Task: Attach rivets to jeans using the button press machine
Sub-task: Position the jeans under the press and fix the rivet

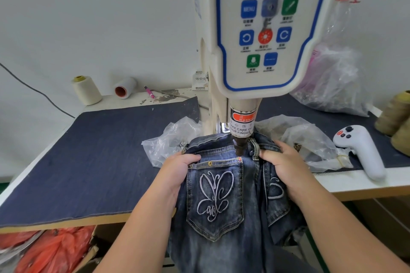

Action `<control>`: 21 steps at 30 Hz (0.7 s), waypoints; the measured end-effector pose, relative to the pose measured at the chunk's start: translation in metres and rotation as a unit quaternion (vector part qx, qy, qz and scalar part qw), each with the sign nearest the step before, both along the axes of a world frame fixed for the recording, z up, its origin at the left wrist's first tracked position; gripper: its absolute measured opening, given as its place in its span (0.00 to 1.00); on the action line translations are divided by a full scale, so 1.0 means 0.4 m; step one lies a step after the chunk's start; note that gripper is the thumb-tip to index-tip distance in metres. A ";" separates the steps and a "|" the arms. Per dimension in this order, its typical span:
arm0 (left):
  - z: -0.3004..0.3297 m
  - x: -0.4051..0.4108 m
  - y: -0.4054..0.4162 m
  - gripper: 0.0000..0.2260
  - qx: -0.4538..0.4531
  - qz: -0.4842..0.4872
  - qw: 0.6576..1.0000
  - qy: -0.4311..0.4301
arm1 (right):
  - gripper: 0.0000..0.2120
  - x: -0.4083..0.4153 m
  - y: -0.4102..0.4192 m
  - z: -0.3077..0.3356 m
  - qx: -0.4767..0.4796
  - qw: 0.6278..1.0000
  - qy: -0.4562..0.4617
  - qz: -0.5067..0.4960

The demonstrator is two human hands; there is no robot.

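The jeans (224,195) lie back-side up at the front edge of the surface (88,162), hanging over it toward the person; the waistband sits under the press head (240,146) of the button press machine (261,40), whose dark punch stands just above the upper right corner of the embroidered back pocket (214,197). A brass rivet (209,163) shows at the pocket's upper left corner; a small red spot shows at the upper right corner. The left hand (177,173) grips the denim at the pocket's left edge, fingers curled over the fabric; the right hand (281,162) grips the waistband just right of the punch, thumb on top; the hands are apart, one on each side of the press head. Clear plastic bags (310,139) lie behind the jeans on both sides; a white controller (359,148) rests at right; a cream thread cone (86,90) stands at the far left.
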State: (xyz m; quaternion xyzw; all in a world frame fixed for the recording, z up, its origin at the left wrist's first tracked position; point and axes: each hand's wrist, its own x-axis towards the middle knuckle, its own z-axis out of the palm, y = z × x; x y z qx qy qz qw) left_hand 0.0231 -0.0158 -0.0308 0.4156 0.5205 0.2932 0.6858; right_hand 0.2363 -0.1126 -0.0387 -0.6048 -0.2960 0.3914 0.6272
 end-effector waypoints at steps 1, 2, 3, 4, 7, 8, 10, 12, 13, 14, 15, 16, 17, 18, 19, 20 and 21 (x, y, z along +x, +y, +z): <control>0.000 0.000 0.000 0.10 -0.001 0.001 1.000 -0.001 | 0.07 0.000 0.000 0.000 0.000 1.000 0.001 0.000; 0.000 0.001 0.000 0.10 -0.001 0.002 1.000 -0.001 | 0.07 0.000 0.000 0.000 0.000 1.000 0.002 -0.001; 0.000 0.002 0.000 0.10 0.000 0.003 1.000 -0.002 | 0.07 -0.001 0.000 0.000 0.000 1.000 0.002 0.000; 0.000 0.002 0.000 0.10 0.001 0.003 1.000 -0.001 | 0.07 -0.001 0.000 0.000 0.001 1.000 0.003 0.001; -0.001 0.002 0.001 0.11 0.000 0.002 1.000 -0.001 | 0.07 -0.001 -0.001 0.000 0.000 1.000 0.000 0.004; -0.001 0.001 0.001 0.11 -0.001 0.002 1.000 -0.002 | 0.07 -0.001 -0.001 0.000 0.000 1.000 0.000 0.004; -0.001 0.001 0.001 0.11 -0.002 0.000 1.000 0.000 | 0.07 -0.001 -0.001 -0.001 0.002 1.000 0.001 0.004; -0.001 0.000 0.001 0.11 -0.003 -0.001 1.000 0.001 | 0.07 -0.001 -0.002 -0.001 0.003 1.000 0.000 0.003; -0.001 0.000 0.001 0.11 -0.004 -0.001 1.000 0.000 | 0.07 -0.002 -0.002 0.000 0.003 1.000 0.002 0.004; -0.002 0.000 0.001 0.12 -0.005 -0.002 1.000 0.000 | 0.07 -0.002 -0.002 0.000 0.004 1.000 0.003 0.005; -0.001 0.000 0.001 0.12 -0.006 -0.002 1.000 -0.001 | 0.07 -0.002 -0.002 0.000 0.004 1.000 0.004 0.006; -0.001 0.000 0.001 0.11 -0.007 -0.002 1.000 -0.002 | 0.07 -0.002 -0.002 -0.001 0.005 1.000 0.005 0.005; -0.001 0.000 0.002 0.11 -0.008 -0.002 1.000 -0.003 | 0.07 -0.002 -0.002 -0.001 0.005 1.000 0.005 0.005; -0.001 0.000 0.002 0.11 -0.008 -0.002 1.000 -0.003 | 0.07 -0.001 -0.002 -0.001 0.006 1.000 0.007 0.006; -0.002 0.000 0.003 0.11 -0.007 -0.003 1.000 -0.002 | 0.07 -0.001 -0.002 -0.002 0.007 1.000 0.007 0.006; -0.002 0.000 0.004 0.12 -0.007 -0.003 1.000 -0.001 | 0.07 -0.001 -0.002 -0.002 0.006 1.000 0.006 0.007; -0.002 0.000 0.004 0.11 -0.007 -0.003 1.000 0.000 | 0.07 0.000 -0.001 -0.003 0.006 1.000 0.004 0.006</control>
